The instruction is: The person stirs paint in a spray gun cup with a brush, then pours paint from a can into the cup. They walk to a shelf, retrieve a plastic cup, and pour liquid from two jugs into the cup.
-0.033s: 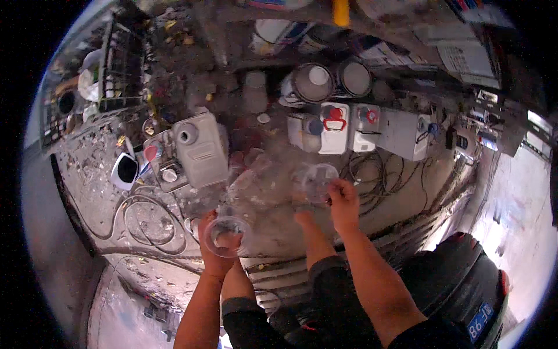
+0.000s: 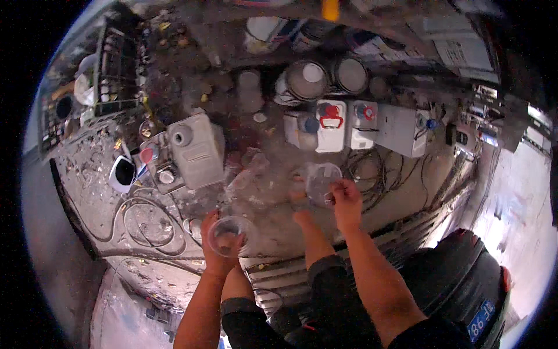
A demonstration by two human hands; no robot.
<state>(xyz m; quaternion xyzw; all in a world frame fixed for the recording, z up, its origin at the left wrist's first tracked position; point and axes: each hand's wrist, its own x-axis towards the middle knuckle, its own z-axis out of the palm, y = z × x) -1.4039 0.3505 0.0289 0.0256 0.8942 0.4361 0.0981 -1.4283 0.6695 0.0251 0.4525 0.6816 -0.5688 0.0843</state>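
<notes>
A clear plastic cup (image 2: 229, 227) is held in my left hand (image 2: 216, 256), low in the middle of the view. My right hand (image 2: 347, 206), to its right and a little higher, pinches a clear, round plastic piece (image 2: 322, 177) by its edge; I cannot tell whether it is a lid or a cup. The two pieces are apart. My bare legs (image 2: 314, 241) show below and between my hands, above the dusty, littered ground (image 2: 261, 186).
Grubby jerrycans (image 2: 197, 151) stand ahead-left, beside coiled hose (image 2: 148, 227). White canisters (image 2: 330, 136) with red fittings, paint buckets (image 2: 308, 81) and tangled cables (image 2: 389, 180) are ahead-right. A metal crate (image 2: 116, 99) is at far left. A black vehicle (image 2: 442, 273) fills the lower right.
The view has shifted slightly, so the background sits a little further left. Both hands and their plastic pieces appear slightly further right, with the same grips.
</notes>
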